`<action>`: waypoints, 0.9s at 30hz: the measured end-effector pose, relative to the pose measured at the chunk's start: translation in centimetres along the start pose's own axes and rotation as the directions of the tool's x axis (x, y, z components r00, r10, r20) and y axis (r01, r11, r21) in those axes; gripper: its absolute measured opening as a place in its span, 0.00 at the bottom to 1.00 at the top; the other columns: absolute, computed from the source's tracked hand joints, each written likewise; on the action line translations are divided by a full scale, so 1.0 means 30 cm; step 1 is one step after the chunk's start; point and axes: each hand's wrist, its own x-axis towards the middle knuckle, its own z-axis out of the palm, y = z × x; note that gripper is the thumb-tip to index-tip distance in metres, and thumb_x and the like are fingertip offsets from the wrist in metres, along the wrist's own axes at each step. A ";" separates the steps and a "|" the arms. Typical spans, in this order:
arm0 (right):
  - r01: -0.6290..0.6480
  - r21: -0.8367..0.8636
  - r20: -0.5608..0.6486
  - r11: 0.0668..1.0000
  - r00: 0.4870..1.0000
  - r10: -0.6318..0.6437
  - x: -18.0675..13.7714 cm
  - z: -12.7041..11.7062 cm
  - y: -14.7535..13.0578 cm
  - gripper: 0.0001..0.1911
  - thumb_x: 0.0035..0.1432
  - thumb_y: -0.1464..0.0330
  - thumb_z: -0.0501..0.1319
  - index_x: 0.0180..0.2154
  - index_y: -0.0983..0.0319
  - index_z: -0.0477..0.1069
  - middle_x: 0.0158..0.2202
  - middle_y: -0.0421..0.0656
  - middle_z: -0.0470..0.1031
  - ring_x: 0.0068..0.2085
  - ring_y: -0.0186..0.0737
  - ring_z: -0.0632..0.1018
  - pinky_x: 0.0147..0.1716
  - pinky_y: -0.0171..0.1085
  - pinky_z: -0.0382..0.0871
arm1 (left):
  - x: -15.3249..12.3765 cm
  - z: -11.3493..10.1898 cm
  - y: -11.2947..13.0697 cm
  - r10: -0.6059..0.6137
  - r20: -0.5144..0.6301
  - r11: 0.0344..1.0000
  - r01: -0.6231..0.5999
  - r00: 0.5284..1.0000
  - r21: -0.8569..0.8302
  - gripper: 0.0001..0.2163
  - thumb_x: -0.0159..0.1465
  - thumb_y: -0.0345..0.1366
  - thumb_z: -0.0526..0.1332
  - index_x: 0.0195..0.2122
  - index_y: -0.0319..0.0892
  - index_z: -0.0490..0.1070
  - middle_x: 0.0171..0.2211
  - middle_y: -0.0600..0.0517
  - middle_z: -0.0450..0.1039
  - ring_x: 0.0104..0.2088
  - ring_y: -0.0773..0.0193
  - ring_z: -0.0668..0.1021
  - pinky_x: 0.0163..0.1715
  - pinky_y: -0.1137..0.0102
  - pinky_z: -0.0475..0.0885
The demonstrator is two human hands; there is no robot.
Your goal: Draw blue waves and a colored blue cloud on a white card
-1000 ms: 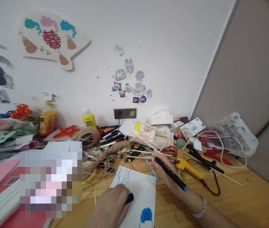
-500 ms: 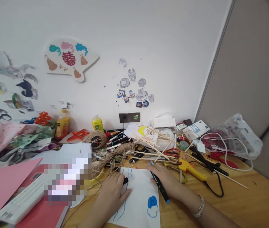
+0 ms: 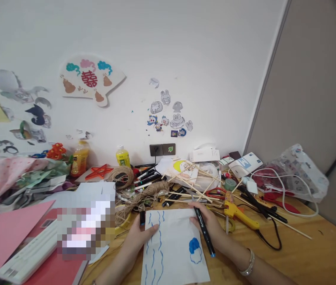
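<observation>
A white sheet of paper (image 3: 175, 253) lies on the wooden table in front of me. It bears wavy blue lines on its left and a cloud shape (image 3: 195, 251) at right, its upper part filled in blue. At the left edge, my left hand (image 3: 140, 235) has its thumb on top of the sheet. A black marker cap (image 3: 142, 217) sticks up from its fingers, which are mostly hidden. My right hand (image 3: 209, 225) grips a black marker (image 3: 204, 231), blue end toward me and tip pointing away, with fingertips at the sheet's right edge.
Behind the paper lie twine (image 3: 148, 194), wooden sticks (image 3: 202, 190) and loose markers (image 3: 146, 176). A yellow glue gun (image 3: 240, 213) with its cable is at right. Pink paper (image 3: 10, 233), a white keyboard-like bar (image 3: 27, 253) and a pixelated phone-like object (image 3: 85, 227) occupy the left.
My left hand has slid from atop the paper to its left edge, uncovering more wavy lines. The sheet has turned slightly and its lower part has shifted right. The marker stays in my right hand.
</observation>
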 end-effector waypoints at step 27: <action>-0.139 0.003 0.080 0.990 0.987 0.138 -0.010 -0.001 -0.021 0.12 0.58 0.62 0.57 0.39 0.60 0.74 0.39 0.47 0.78 0.42 0.46 0.77 0.44 0.43 0.72 | -0.068 0.055 -0.041 0.380 0.674 0.343 -0.773 0.634 0.534 0.15 0.61 0.34 0.60 0.49 0.49 0.69 0.60 0.50 0.64 0.61 0.54 0.65 0.61 0.56 0.58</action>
